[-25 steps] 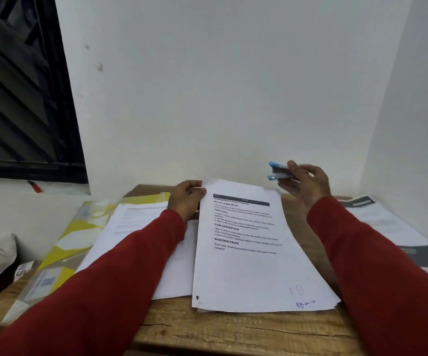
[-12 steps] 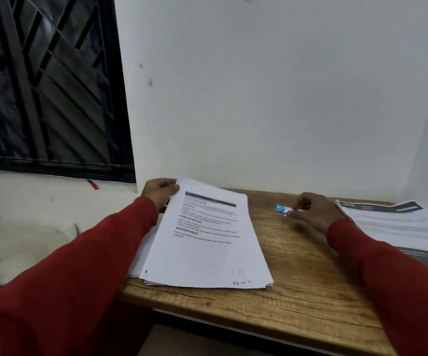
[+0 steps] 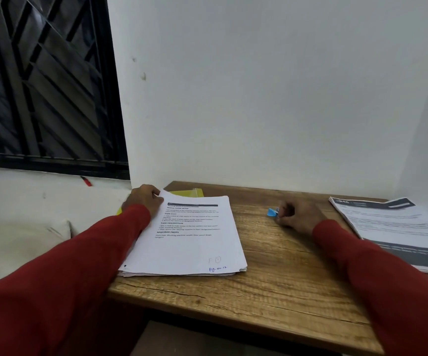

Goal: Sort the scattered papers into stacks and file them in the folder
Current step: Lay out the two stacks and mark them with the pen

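The paper stack (image 3: 189, 235) at frame centre reads "REQUIRED PROPS", "Pg-No-12". The left hand (image 3: 143, 199) still pinches its top corner; the right hand (image 3: 297, 217) now holds the blue stapler (image 3: 272, 211) on the worktop (image 3: 272, 291).

Long red sleeves (image 3: 61, 286) cover both arms to wrists, plain fabric, no markings. Left hand (image 3: 143, 199) and right hand (image 3: 297, 217) bare, no rings.

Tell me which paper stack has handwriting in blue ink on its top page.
The paper stack held at its far corner by the left hand; blue pen marks sit near its bottom edge. The right-side stack shows only print.
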Tool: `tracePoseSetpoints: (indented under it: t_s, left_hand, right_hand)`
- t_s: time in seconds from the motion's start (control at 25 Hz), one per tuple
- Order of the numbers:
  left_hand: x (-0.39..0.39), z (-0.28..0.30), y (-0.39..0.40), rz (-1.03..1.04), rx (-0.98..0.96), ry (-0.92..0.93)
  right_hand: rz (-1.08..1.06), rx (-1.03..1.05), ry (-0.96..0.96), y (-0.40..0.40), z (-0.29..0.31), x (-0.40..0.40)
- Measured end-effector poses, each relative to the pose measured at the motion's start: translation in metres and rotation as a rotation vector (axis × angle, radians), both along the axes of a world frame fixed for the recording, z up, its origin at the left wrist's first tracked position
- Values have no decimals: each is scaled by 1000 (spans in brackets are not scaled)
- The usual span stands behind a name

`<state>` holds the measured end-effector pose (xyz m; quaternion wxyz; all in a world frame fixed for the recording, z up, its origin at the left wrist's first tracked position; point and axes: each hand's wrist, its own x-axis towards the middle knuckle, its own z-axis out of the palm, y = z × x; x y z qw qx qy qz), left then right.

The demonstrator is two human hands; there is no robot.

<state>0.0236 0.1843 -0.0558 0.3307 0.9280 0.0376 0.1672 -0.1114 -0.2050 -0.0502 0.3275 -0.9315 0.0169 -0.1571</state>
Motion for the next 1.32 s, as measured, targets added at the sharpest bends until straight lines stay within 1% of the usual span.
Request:
tracePoseSetpoints:
  t_s: [0.08,0.2,0.32,0.36,0.44,0.48,0.52,0.56,0.64,0.68,0.72,0.8,0.84,0.92,0.96,1.04,1.12,1.2,1.24,1.32]
  left_hand:
    - [5,0,1,-7,42,2]
    - [2,11,-15,-59,123,-97]
    - [-20,32,-56,-268,194,-199]
    - [-30,41,-73,-365,240,-190]
    - [-57,61,-108,-575,374,-106]
    - [-74,69,-124,-676,463,-36]
    - [-88,73,-137,-763,554,48]
    - [-99,72,-146,-830,638,138]
    - [-114,57,-153,-893,800,293]
    - [-119,48,-150,-905,853,316]
    - [-123,41,-145,-916,868,311]
    - [-126,33,-132,-919,828,291]
    - [-127,32,-124,-896,813,289]
    - [-127,29,-111,-830,784,281]
    - [-128,29,-105,-813,735,289]
    - [-132,32,-94,-812,551,293]
    - [-132,35,-81,-776,365,202]
    - [-128,36,-66,-664,230,22]
    - [-128,37,-59,-600,203,-46]
    - [-127,35,-46,-511,280,-125]
  right_hand:
    - [7,36,20,0,2,-1]
    - [18,67,31,2,8,-5]
    - [-19,136,-65,-7,18,-8]
    - [-44,179,-124,-14,23,-11]
    - [-108,219,-204,-30,28,-18]
    - [-123,196,-190,-36,27,-22]
    - [-114,145,-135,-40,24,-25]
    - [-96,52,-54,-41,19,-27]
    - [-55,-192,115,-37,9,-27]
    - [-38,-275,153,-34,7,-25]
    - [-30,-314,149,-32,7,-24]
    - [-39,-324,81,-27,9,-23]
    - [-47,-294,37,-23,9,-22]
    - [-24,-152,-49,-10,10,-22]
    - [2,-90,-93,2,11,-25]
    - [61,-25,-192,34,16,-30]
    - [123,23,-277,73,22,-33]
    - [199,85,-282,112,21,-31]
    - [236,92,-263,129,18,-30]
    - [300,18,-209,158,9,-27]
